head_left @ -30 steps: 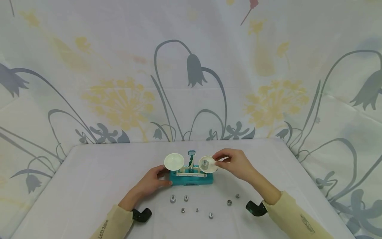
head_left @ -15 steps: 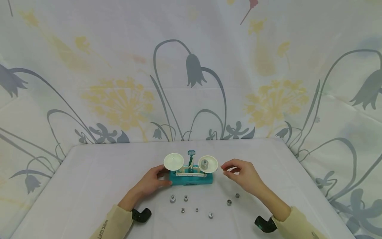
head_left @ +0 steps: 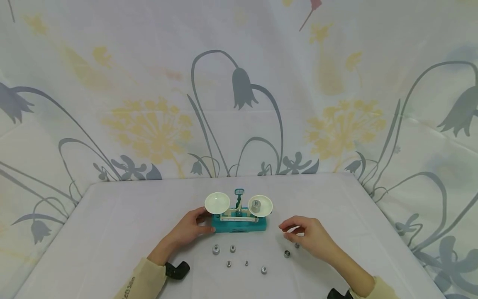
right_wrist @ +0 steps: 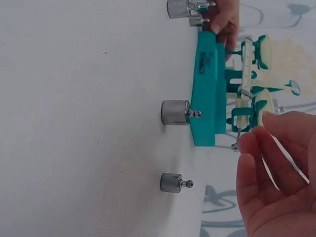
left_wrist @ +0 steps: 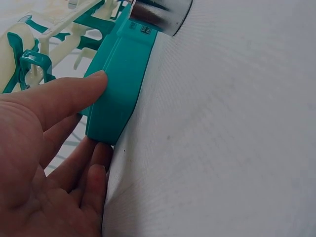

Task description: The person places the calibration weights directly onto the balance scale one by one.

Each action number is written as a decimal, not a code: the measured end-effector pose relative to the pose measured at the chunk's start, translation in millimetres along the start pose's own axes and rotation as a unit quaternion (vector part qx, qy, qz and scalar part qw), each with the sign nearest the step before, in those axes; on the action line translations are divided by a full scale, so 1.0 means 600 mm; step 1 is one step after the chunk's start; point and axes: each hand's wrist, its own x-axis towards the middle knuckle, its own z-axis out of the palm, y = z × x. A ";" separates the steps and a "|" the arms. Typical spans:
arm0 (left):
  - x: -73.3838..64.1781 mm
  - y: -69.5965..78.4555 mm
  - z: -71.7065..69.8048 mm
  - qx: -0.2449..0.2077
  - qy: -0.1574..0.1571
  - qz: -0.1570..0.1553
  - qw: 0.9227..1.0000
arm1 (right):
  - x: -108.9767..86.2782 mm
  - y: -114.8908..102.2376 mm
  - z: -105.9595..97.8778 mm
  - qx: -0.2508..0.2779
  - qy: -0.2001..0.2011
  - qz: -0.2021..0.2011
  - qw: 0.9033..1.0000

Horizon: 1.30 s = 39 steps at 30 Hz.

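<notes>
A teal balance scale [head_left: 239,224] with two cream pans stands mid-table. A metal weight [head_left: 255,205] sits in its right pan [head_left: 267,206]; the left pan [head_left: 217,203] is bare. My left hand [head_left: 188,229] grips the left end of the base, thumb on the front and fingers round the end, as the left wrist view shows. My right hand [head_left: 311,235] hovers to the right of the scale, fingers loosely bent, nothing between them. Below it are two knobbed weights, one [head_left: 286,254] in plain sight and one [head_left: 297,245] partly covered by the hand.
Several more metal weights of different sizes stand on the white cloth in front of the scale, among them a larger one [head_left: 216,249], a tiny one [head_left: 246,263] and one [head_left: 264,270] nearer the front. A flower-patterned curtain [head_left: 239,104] hangs behind the table.
My right hand has left the right pan's rim and moved right and toward me, down over the weights on the right. My left hand stays on the scale's base.
</notes>
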 end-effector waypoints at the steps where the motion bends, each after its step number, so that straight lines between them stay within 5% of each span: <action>1: 0.000 0.000 0.000 -0.001 0.000 0.000 1.000 | -0.003 0.000 0.000 0.005 -0.006 0.003 1.000; 18: 0.001 0.002 -0.001 0.005 -0.002 -0.002 1.000 | -0.035 0.013 0.008 0.044 -0.064 0.035 0.996; 39: 0.004 -0.007 0.005 -0.001 0.011 -0.011 1.000 | -0.049 0.030 0.020 0.004 -0.078 0.010 0.997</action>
